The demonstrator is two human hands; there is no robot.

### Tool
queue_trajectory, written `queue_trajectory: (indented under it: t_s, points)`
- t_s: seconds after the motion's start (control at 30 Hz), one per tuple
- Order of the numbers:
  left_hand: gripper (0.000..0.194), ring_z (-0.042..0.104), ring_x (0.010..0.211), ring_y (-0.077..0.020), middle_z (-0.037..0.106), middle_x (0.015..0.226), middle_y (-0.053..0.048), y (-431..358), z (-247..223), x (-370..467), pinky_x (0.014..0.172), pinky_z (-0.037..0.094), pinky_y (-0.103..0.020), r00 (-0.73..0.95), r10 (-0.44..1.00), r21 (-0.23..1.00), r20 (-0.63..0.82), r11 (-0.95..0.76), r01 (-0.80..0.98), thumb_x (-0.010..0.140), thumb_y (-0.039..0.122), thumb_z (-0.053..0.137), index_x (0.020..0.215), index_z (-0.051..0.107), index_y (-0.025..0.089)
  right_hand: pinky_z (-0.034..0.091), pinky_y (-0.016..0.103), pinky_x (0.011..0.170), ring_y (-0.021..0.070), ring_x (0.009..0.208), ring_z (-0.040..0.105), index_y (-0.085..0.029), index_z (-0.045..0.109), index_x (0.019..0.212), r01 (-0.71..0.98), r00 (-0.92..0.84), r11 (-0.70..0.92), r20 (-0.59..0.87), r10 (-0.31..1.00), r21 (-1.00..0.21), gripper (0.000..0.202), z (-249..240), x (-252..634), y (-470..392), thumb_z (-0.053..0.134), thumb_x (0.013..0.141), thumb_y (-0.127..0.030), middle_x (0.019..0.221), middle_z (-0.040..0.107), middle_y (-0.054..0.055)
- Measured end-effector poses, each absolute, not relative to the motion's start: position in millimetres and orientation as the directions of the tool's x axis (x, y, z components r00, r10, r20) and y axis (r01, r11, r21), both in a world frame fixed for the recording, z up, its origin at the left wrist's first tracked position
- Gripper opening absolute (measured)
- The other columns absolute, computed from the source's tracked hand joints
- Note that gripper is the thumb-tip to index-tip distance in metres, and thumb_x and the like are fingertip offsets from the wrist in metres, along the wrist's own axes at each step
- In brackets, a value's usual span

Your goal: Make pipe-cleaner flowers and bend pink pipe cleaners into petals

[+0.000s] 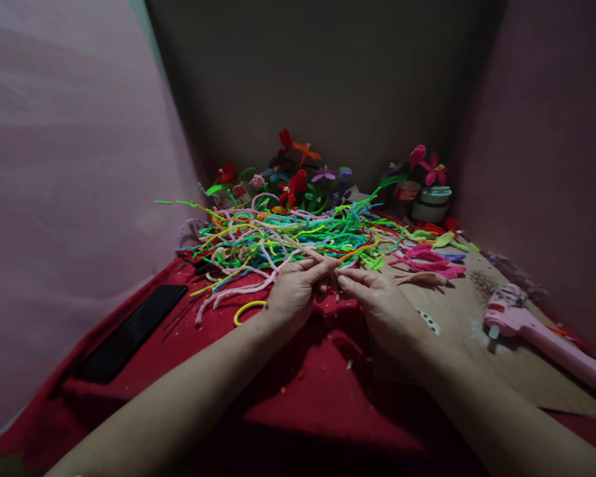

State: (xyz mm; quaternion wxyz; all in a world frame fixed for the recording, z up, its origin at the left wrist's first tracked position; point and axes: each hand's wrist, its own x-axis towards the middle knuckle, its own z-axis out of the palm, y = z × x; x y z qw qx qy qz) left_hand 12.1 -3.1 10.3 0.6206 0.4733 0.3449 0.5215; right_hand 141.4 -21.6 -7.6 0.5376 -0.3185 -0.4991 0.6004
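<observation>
My left hand [300, 288] and my right hand [377, 298] meet near the middle, over the front of the red cloth [322, 397]. Both are closed in a pinch, their fingertips almost touching. Between the left fingers runs a thin pale pink-beige stem [310, 252], which slants up and left over the pile. What the right fingertips pinch is too small to name. Just beyond the hands spreads a tangled pile of fuzzy coloured stems [298, 232], mostly green, teal, yellow and pink.
A black phone [132, 331] and a yellow ring [246, 311] lie left. To the right, brown cardboard [477, 358] bears a pink glue gun [541, 331] and magenta pieces [427, 258]. Fuzzy flowers [293, 185] and a lidded jar [431, 203] stand behind.
</observation>
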Motion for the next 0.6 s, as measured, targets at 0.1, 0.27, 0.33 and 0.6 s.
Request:
queue_trajectory:
  t_s: [0.1, 0.27, 0.33, 0.6]
  points:
    - [0.018, 0.039, 0.041, -0.0026, 0.048, 0.048, 0.004, -0.4, 9.5, 5.9, 0.042, 0.030, -0.016, 0.212, 0.974, 0.940, 0.078, -0.001, -0.341, 0.068, 0.028, 0.069, 0.075, 0.066, 0.012, 0.037, 0.029, 0.076, 0.0154, 0.077, 0.053, -0.016, 0.067, 0.075, -0.304, -0.250, 0.110, 0.191, 0.949, -0.946, 0.018, -7.6, 140.5, -22.7, 0.056, 0.078, -0.029, 0.076, 0.063, 0.003]
    - [0.022, 0.043, 0.038, -0.0062, 0.046, 0.044, 0.005, -0.1, 12.3, 2.3, 0.041, 0.037, -0.020, 0.240, 0.967, 0.939, 0.084, 0.004, -0.344, 0.069, 0.031, 0.068, 0.080, 0.064, 0.012, 0.038, 0.027, 0.062, 0.0143, 0.066, 0.053, -0.012, 0.067, 0.081, -0.380, -0.420, -0.180, -0.004, 0.908, -0.907, 0.024, -7.1, 139.2, -25.7, 0.056, 0.078, -0.034, 0.073, 0.062, 0.006]
    - [0.020, 0.044, 0.039, -0.0058, 0.047, 0.045, 0.005, -0.8, 14.1, 2.5, 0.042, 0.038, -0.019, 0.224, 0.972, 0.936, 0.074, 0.010, -0.351, 0.069, 0.029, 0.068, 0.080, 0.064, 0.012, 0.036, 0.025, 0.056, 0.0117, 0.057, 0.051, -0.012, 0.065, 0.083, -0.417, -0.462, -0.325, -0.109, 0.880, -0.849, 0.021, -5.5, 138.9, -27.0, 0.055, 0.078, -0.030, 0.069, 0.061, 0.005]
    - [0.016, 0.041, 0.042, -0.0043, 0.047, 0.049, 0.003, -0.7, 17.8, 0.4, 0.040, 0.033, -0.016, 0.193, 0.974, 0.935, 0.115, -0.041, -0.353, 0.070, 0.026, 0.066, 0.074, 0.064, 0.010, 0.039, 0.026, 0.056, 0.0092, 0.050, 0.041, -0.012, 0.062, 0.076, -0.564, -0.553, -0.564, -0.232, 0.800, -0.603, 0.016, -4.5, 139.8, -25.9, 0.047, 0.080, -0.014, 0.058, 0.050, 0.000]
